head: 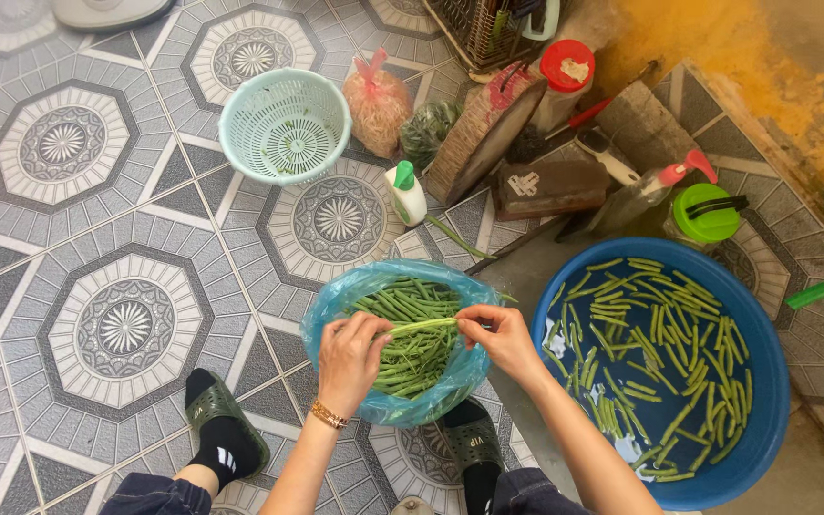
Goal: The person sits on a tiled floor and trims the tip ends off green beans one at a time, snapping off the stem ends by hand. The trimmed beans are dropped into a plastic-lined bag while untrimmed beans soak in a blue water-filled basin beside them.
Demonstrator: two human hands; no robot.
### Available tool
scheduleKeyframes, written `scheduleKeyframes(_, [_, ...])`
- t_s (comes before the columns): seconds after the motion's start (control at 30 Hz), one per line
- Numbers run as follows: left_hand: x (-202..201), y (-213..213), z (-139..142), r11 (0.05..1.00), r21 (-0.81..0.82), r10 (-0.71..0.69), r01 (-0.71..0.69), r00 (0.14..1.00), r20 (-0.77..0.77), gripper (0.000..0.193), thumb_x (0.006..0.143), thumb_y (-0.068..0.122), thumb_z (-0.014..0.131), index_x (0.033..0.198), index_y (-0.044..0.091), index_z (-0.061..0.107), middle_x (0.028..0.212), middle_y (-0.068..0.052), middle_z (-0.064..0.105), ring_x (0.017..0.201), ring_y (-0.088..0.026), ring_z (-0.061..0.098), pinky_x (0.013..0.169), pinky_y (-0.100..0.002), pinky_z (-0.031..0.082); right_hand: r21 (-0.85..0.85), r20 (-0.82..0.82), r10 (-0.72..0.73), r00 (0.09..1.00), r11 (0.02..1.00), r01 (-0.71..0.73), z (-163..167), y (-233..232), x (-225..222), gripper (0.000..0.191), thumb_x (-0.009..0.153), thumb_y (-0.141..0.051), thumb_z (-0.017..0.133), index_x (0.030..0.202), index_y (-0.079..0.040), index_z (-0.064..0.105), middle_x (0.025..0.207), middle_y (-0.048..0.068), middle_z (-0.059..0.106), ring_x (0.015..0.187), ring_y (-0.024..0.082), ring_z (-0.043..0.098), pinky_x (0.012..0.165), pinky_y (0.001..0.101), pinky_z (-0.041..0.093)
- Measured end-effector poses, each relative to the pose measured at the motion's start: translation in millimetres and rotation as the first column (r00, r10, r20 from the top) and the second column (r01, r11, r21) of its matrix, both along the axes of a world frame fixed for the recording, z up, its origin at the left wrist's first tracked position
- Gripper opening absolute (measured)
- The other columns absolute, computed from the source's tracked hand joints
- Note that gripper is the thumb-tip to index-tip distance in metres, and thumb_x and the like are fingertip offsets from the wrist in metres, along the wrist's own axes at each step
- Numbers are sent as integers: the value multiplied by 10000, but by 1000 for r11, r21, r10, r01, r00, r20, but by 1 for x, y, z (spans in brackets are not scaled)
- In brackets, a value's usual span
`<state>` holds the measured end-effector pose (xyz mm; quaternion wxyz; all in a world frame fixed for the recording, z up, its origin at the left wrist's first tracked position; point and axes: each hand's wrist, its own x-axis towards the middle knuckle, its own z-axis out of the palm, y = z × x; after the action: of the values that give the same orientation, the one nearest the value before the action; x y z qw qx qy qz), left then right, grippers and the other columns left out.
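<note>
Both hands [350,358] [500,339] hold one green bean [423,325] over a bean-filled blue bag [331,310].

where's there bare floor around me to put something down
Bare tile lies left of the blue bag of beans, below the pale green basket, out to your left foot. Crowded: bottles and boards above the blue basin, on your right.

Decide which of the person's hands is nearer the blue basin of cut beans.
Right. The right hand is just beside the blue basin's rim; the left hand is farther off, over the blue bag.
</note>
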<state>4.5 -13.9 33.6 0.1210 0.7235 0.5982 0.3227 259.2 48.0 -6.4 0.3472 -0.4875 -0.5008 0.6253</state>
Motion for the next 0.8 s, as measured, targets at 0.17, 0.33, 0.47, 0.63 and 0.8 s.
scheduleKeyframes(0.17, [17, -7, -10, 1000, 5, -10, 10, 1000, 18, 123, 894, 153, 714, 1012, 120, 724, 1009, 1, 699, 864, -228, 636, 834, -372, 447, -108, -109, -111, 988, 989, 99, 0, 1, 3, 186, 866, -47, 685, 980, 80, 757, 762, 65, 694, 605, 140, 668, 590, 298, 583])
scheduleKeyframes(0.33, [18, -7, -22, 1000, 12, -25, 24, 999, 39, 205, 881, 114, 711, 1083, 127, 745, 1007, 3, 699, 872, -209, 661, 828, -376, 451, -244, -269, -111, 957, 969, 44, -4, 2, 6, 178, 864, -33, 684, 989, 74, 753, 755, 39, 657, 622, 81, 595, 594, 333, 646])
scheduleKeyframes(0.47, [20, -6, -33, 997, -75, -23, 31, 993, 117, 236, 859, 52, 696, 1077, 103, 767, 1030, -20, 723, 867, -232, 688, 797, -364, 474, -359, -336, -159, 928, 933, 30, -5, -2, -1, 156, 880, -39, 673, 986, 60, 732, 781, 52, 667, 644, 89, 600, 589, 315, 616])
scheduleKeyframes(0.63, [35, -10, -49, 838, -461, 113, 293, 733, 671, 224, 951, 74, 617, 1134, 9, 728, 1043, -38, 698, 879, -157, 794, 802, -298, 599, -336, -444, -174, 879, 942, 16, 2, -4, -13, 117, 926, -72, 655, 982, 16, 708, 799, 35, 654, 665, 77, 601, 658, 315, 637])
scheduleKeyframes(0.8, [36, -7, -59, 803, -451, 266, 389, 443, 856, 267, 988, 135, 612, 1201, 5, 706, 1125, -63, 765, 985, -150, 763, 917, -288, 563, -265, -273, -21, 962, 963, -55, 6, -10, -15, 113, 900, -77, 632, 939, 0, 705, 803, 42, 674, 632, 110, 649, 607, 283, 597])
